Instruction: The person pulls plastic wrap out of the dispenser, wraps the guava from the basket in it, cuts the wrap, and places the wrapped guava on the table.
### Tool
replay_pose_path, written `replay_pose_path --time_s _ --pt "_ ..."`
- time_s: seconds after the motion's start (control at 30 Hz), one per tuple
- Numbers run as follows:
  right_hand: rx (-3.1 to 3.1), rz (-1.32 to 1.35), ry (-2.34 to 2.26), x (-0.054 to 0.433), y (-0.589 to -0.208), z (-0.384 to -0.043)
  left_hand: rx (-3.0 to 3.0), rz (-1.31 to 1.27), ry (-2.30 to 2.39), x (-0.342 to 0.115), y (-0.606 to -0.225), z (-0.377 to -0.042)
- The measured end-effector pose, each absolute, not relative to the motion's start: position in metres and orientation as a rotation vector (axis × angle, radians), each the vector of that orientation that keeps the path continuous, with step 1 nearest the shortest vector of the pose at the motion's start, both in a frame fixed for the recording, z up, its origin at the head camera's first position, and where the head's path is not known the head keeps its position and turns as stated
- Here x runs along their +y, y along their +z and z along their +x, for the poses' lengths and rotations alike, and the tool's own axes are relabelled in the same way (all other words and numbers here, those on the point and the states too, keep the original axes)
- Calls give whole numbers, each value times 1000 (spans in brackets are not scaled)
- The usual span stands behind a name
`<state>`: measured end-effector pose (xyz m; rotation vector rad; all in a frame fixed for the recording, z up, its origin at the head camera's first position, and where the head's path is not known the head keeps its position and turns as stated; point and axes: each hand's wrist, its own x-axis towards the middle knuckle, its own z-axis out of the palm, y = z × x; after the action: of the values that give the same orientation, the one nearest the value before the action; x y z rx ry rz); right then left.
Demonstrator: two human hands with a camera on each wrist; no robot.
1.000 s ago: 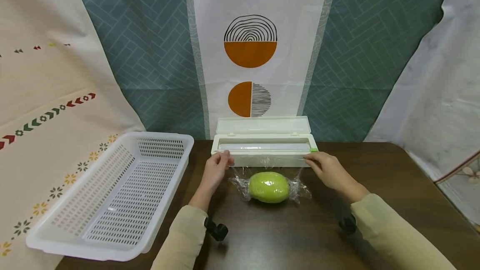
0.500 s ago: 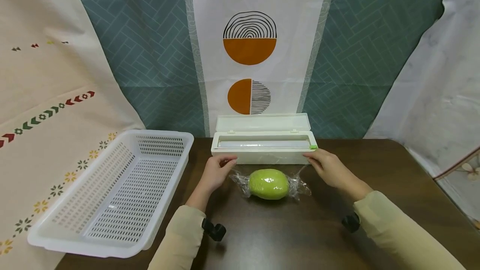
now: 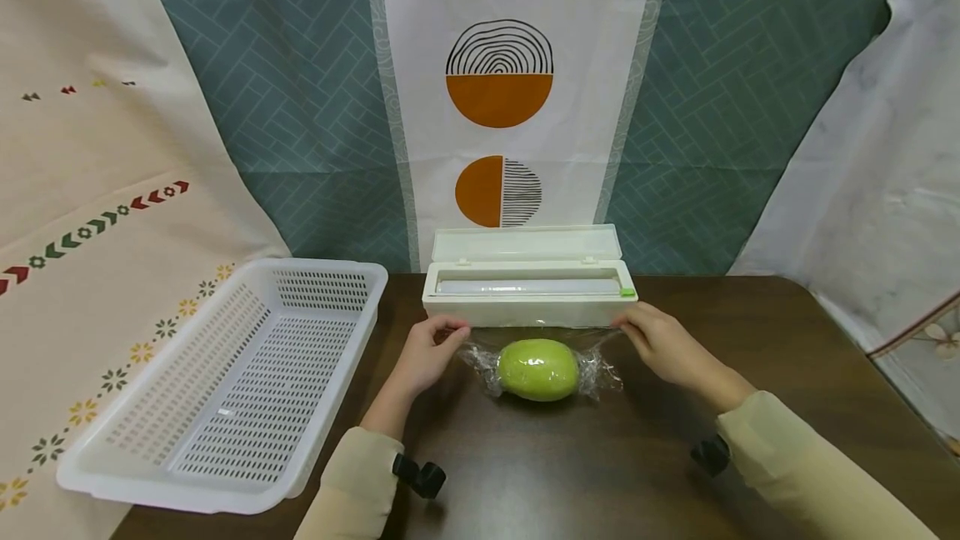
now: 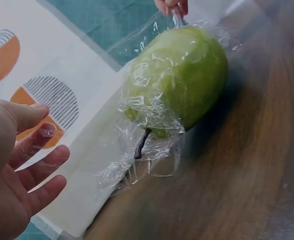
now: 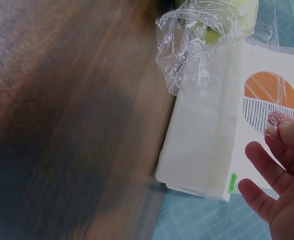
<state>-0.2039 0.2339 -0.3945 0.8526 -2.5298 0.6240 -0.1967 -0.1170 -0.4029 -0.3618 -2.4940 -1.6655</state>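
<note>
Wrapped in clear cling film, a green, pear-like fruit (image 3: 537, 370) lies on the table, with bunched film at both ends. Its dark stem (image 4: 142, 144) shows in the left wrist view. My left hand (image 3: 424, 354) pinches the film's left side between thumb and forefinger, its other fingers loosely spread in the wrist view. On the other side my right hand (image 3: 670, 346) pinches a gathered bit of cling film (image 5: 276, 121) between thumb and fingertip. Film stretches between both hands, behind the fruit. Just beyond it stands the white cling film box (image 3: 525, 312), lid up, roll (image 3: 525, 286) inside.
A white plastic basket (image 3: 294, 457) with slotted walls stands at the table's left side. The green slide cutter (image 3: 627, 292) sits at the box's right end. Patterned cloth (image 3: 322, 107) hangs behind the dark wooden table (image 3: 555, 473).
Both hands have come slightly nearer to me from the front of the box, drawing the film towards the fruit. The left hand has moved most; fruit and box stay put.
</note>
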Motion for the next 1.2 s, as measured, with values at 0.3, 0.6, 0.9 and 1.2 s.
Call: replay_pose_path --time_s 0.3,0.6,0.9,1.2 --pt "-2569 870 603 236 -393 -191 -2505 -352 -1696 -118 -402 -184" --pt "-2606 943 611 239 -396 -173 -2592 -504 -1695 -126 -406 -167" --pt "-2642 1051 568 242 -410 -166 -2749 -833 -1535 -135 -426 -165" --pt "-2760 1056 574 240 -415 -160 -2879 -847 -1381 -132 -423 -160"
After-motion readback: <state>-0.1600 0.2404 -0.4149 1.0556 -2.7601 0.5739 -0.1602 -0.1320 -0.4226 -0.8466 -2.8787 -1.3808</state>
